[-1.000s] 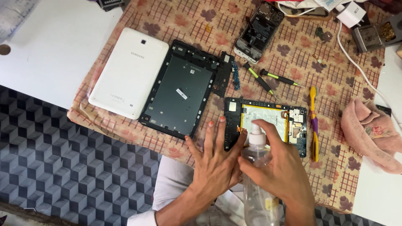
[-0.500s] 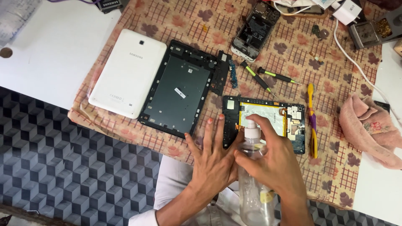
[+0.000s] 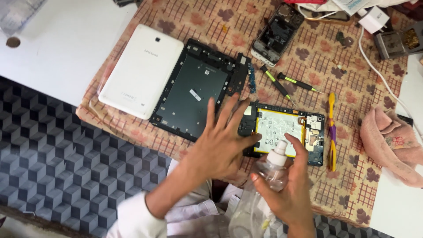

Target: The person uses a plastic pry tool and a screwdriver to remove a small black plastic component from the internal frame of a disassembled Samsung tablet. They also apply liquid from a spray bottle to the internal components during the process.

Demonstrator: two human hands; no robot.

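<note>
My right hand (image 3: 288, 187) grips a clear spray bottle (image 3: 260, 194) with a white nozzle, a finger resting on top of the nozzle. Just to its left my left hand (image 3: 220, 141) is spread flat, fingers apart, hovering over the table's near edge and holding nothing. Behind both hands lies an opened tablet body (image 3: 284, 132) showing a white battery and circuit parts. A dark tablet frame (image 3: 196, 90) lies to the left, with a white tablet back cover (image 3: 141, 70) beside it.
A patterned brown cloth (image 3: 352, 176) covers the white table (image 3: 57, 53). On it lie two green-handled screwdrivers (image 3: 286, 83), a yellow and purple toothbrush (image 3: 332, 132), an opened phone (image 3: 277, 33), a pink towel (image 3: 390, 143) and a white charger with cable (image 3: 372, 20).
My left hand has lifted and moved up over the dark frame's corner. The right hand with the bottle has tilted and shifted slightly right.
</note>
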